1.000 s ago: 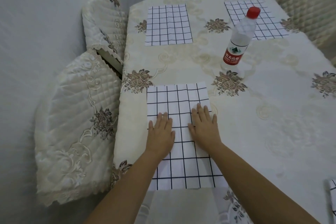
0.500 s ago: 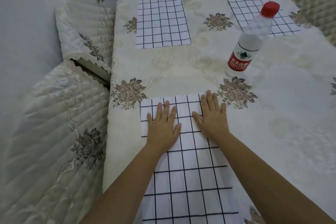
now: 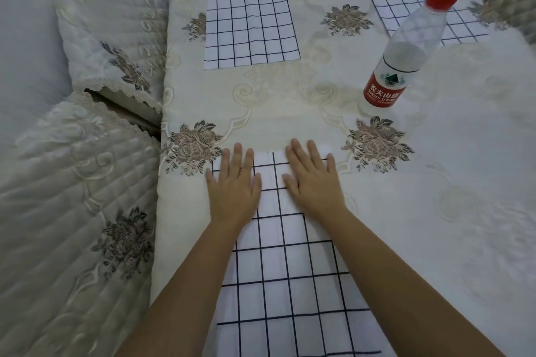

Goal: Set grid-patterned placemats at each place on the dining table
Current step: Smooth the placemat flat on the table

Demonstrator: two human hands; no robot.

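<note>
A cream embroidered tablecloth (image 3: 435, 182) covers the dining table, with quilted chair covers (image 3: 75, 211) pushed up along its left side. The nearest grid placemat (image 3: 284, 269) lies lengthwise in front of the person. The left hand (image 3: 235, 188) and right hand (image 3: 313, 182) lie flat on its far end, fingers straight and spread, pressing down without pinching anything. Two more mats are already laid, one far left (image 3: 251, 23) and one far right (image 3: 406, 0). The main risk is skew: if one palm presses or slides harder than the other, the thin mat will probably turn out of line with the far-left mat. The glossy cloth beneath could also ruck up under a forward push and carry the mat with it. The mat's near edge runs out of view at the bottom, so I cannot tell whether it overhangs the table; if it does, it may slip back once the hands lift. A water bottle (image 3: 403, 49) stands beyond the right hand, and a wide smoothing sweep to the right might tip it.
</note>
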